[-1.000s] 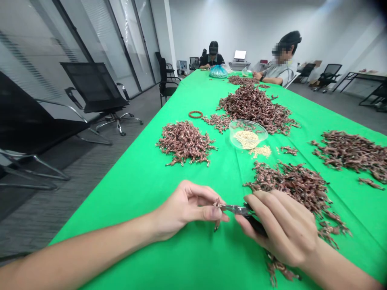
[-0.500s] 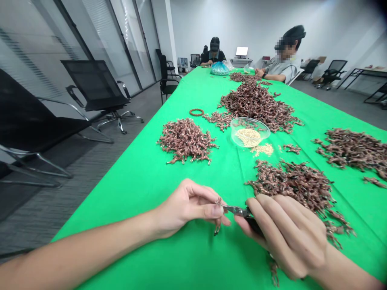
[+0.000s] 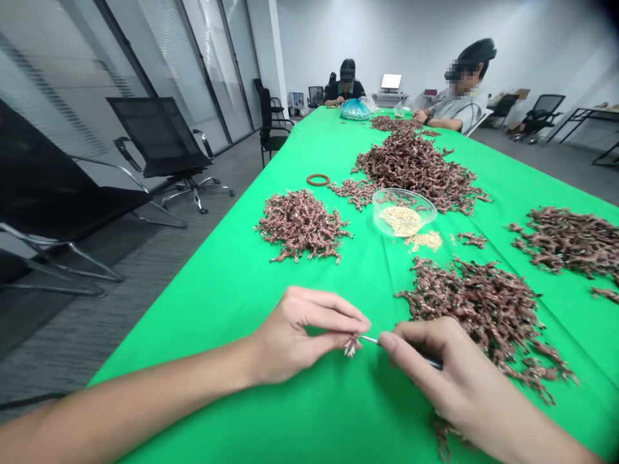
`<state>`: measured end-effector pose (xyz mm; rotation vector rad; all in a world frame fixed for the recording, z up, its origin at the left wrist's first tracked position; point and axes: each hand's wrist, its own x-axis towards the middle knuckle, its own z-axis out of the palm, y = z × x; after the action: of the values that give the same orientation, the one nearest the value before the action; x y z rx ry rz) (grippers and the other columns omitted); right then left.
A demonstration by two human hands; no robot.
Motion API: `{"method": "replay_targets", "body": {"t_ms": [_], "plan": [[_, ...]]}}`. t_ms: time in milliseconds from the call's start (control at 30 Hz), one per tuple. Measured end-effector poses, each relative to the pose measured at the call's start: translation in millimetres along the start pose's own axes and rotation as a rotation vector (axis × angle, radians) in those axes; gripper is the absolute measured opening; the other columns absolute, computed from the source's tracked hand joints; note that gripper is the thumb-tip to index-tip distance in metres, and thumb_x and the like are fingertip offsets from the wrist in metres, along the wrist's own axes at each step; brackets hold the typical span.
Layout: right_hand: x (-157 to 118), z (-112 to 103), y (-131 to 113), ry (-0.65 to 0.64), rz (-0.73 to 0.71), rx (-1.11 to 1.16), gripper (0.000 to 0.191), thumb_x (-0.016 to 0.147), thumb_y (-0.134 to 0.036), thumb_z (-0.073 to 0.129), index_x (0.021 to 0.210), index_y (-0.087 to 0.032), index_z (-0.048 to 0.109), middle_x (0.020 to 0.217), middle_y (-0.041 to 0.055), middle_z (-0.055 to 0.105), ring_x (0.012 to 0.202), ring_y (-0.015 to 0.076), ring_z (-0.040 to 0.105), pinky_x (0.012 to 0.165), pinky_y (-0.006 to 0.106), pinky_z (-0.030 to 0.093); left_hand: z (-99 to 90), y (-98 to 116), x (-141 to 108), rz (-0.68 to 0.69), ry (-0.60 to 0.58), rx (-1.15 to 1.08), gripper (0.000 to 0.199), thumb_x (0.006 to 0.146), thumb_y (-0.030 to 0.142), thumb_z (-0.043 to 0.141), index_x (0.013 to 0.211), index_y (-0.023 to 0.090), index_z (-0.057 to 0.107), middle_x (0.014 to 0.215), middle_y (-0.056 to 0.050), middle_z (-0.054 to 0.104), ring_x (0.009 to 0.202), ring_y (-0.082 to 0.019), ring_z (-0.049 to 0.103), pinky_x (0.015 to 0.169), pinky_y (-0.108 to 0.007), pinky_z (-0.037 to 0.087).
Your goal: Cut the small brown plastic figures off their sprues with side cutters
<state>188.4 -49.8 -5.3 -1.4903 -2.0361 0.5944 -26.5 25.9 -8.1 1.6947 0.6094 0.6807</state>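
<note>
Pliers [image 3: 370, 339] have swung flatter in the right hand [image 3: 449, 370], fingers [image 3: 411, 341] closed round the grip, tip pointing at 9 o'clock; one small brown piece [image 3: 351, 347] sits pinched by the left hand [image 3: 294, 338], just beside that tip, left hand nearer; five big piles [image 3: 474, 306] spread from 12 to 3 o'clock; one clear bowl [image 3: 403, 191] at 12.
</note>
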Motion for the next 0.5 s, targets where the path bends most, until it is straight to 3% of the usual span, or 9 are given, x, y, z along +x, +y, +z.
{"method": "replay_targets", "body": {"t_ms": [133,233,367,500], "plan": [[2.8,-1.1,2.7,0.062,-0.033,0.003,0.030,0.096,-0.035,0.051,0.072,-0.020,0.060,0.058,-0.0032,0.054,0.050,0.0102,0.049,0.046,0.024,0.037,1.8,0.4,0.6,-0.046,0.054,-0.051,0.017,0.082,0.022,0.073,0.097,0.018,0.080,0.100,-0.011,0.075,0.082,-0.020,0.071,0.075,-0.029,0.059],[5.6,-0.1,11.8,0.284,-0.264,-0.179,0.013,0.091,-0.029,0.057,0.091,-0.017,0.063,0.072,0.0021,0.062,0.060,0.0132,0.057,0.055,0.026,0.044,3.5,-3.6,2.0,-0.115,0.084,-0.169,0.019,0.079,0.022,0.076,0.096,0.015,0.079,0.099,-0.011,0.074,0.085,-0.020,0.069,0.073,-0.027,0.057],[5.8,1.6,23.2,0.434,-0.511,-0.466,0.023,0.084,-0.025,0.068,0.101,-0.011,0.062,0.086,0.0112,0.067,0.078,0.0208,0.064,0.065,0.031,0.050,4.9,-9.3,2.7,-0.158,0.062,-0.294,0.016,0.079,0.022,0.077,0.092,0.013,0.079,0.091,-0.010,0.073,0.075,-0.016,0.066,0.069,-0.026,0.056],[4.9,2.2,27.3,0.484,-0.640,-0.612,0.032,0.078,-0.028,0.075,0.101,-0.009,0.063,0.084,0.0119,0.069,0.077,0.0229,0.064,0.068,0.036,0.052,5.7,-10.9,2.2,-0.191,0.045,-0.352,0.014,0.078,0.021,0.077,0.090,0.013,0.079,0.090,-0.008,0.072,0.072,-0.014,0.064,0.069,-0.025,0.055]]}}
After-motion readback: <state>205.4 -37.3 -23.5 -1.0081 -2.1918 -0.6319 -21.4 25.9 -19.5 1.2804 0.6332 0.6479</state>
